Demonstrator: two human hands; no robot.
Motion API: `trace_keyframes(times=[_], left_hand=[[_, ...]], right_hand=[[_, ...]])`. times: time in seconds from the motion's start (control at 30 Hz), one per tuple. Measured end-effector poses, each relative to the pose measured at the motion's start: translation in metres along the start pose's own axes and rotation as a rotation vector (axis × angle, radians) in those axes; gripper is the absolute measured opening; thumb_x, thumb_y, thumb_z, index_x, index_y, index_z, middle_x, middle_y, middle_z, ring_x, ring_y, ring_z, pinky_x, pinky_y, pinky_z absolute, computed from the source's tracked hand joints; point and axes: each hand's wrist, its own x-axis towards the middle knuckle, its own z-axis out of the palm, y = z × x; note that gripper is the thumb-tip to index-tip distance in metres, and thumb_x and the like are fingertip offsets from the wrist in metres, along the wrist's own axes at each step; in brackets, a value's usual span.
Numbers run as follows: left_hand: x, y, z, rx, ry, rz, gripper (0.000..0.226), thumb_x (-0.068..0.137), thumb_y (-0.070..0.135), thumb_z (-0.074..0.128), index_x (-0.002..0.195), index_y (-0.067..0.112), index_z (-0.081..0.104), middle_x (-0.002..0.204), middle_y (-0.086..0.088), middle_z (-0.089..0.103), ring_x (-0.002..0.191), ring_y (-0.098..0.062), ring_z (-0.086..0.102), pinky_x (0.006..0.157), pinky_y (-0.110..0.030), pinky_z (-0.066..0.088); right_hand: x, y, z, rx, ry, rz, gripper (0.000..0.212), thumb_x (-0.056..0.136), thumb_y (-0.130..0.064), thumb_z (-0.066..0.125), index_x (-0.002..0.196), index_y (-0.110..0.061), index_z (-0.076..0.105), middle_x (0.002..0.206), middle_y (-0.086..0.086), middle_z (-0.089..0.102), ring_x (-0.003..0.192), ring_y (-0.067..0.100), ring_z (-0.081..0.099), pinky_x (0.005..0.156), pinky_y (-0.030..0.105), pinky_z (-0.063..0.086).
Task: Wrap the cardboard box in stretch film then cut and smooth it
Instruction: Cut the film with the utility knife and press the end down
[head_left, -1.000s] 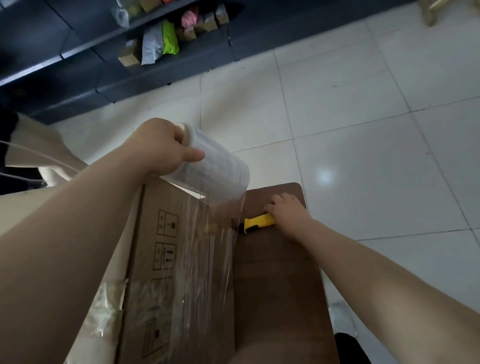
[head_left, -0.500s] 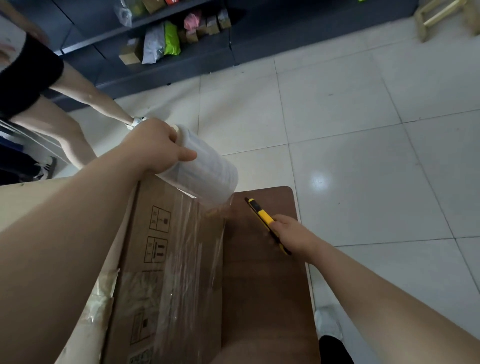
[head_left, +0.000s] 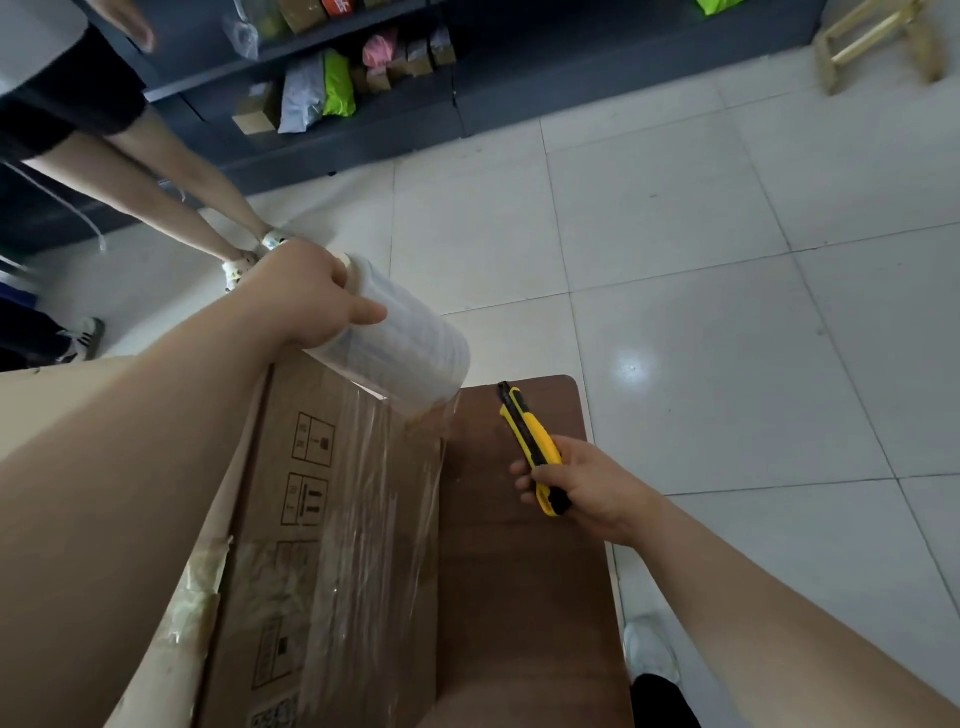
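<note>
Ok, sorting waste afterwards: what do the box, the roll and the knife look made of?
Box: matte brown cardboard, with printed handling symbols. Roll: clear glossy plastic film, see-through where stretched. Knife: smooth yellow-and-black casing, probably plastic.

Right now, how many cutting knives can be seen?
1. The yellow utility knife is in the right hand, over the brown table, right of the cardboard box. Others may be hidden.

No word or number can be read. The cardboard box (head_left: 332, 613) bears a column of black framed handling symbols (head_left: 314, 437) near the left edge of its face, each with small characters too blurred to make out. The third from the far end shows only faintly. A QR-like code (head_left: 275, 714) ends the column at the near end.
</note>
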Motion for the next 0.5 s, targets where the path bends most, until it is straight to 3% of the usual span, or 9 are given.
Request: trace_keyframes(times=[0.13, 0.33, 0.5], left_hand=[[0.0, -0.001, 0.0, -0.01, 0.002, -0.015, 0.044, 0.079, 0.047, 0.068, 0.066, 0.008, 0.054, 0.076, -0.008, 0.053, 0.076, -0.025, 0.051, 0.066, -0.034, 0.037], [0.002, -0.002, -0.001, 0.028, -0.004, -0.026, 0.046, 0.08, 0.049, 0.067, 0.066, 0.007, 0.054, 0.072, -0.007, 0.051, 0.064, -0.018, 0.047, 0.061, -0.033, 0.036], [0.003, -0.002, 0.0, 0.018, -0.015, -0.023, 0.044, 0.08, 0.047, 0.068, 0.071, 0.005, 0.058, 0.074, -0.007, 0.052, 0.072, -0.023, 0.051, 0.064, -0.034, 0.038]], right_hand=[[-0.003, 0.001, -0.003, -0.062, 0.051, -0.04, 0.014, 0.102, -0.008, 0.044, 0.109, -0.004, 0.055, 0.086, 0.009, 0.061, 0.068, 0.014, 0.057, 0.064, 0.022, 0.053], [-0.016, -0.004, -0.01, -0.17, 0.073, -0.122, 0.019, 0.101, -0.02, 0.047, 0.104, -0.005, 0.057, 0.081, 0.008, 0.06, 0.064, 0.012, 0.055, 0.062, 0.026, 0.051], [-0.039, -0.028, -0.012, -0.327, 0.116, -0.301, 0.018, 0.098, -0.026, 0.053, 0.092, -0.01, 0.06, 0.072, 0.003, 0.064, 0.057, 0.014, 0.055, 0.056, 0.028, 0.051]])
